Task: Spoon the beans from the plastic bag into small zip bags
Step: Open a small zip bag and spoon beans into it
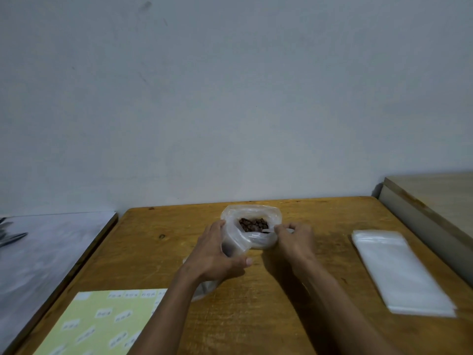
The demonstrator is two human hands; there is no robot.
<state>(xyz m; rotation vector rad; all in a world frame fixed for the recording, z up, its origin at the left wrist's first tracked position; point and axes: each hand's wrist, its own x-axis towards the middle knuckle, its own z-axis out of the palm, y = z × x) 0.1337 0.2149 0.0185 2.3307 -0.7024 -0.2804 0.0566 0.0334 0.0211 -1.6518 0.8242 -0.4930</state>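
Both hands, left hand (217,252) and right hand (294,242), pinch the plastic bag (252,226) of beans (253,224) left of the zip bags (399,272); a lopsided tug could tip it, spilling beans.

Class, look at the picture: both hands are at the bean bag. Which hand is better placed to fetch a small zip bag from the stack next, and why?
Probably the right hand. The stack of zip bags lies on its side of the table, while the left hand wraps the plastic bag and can steady it.
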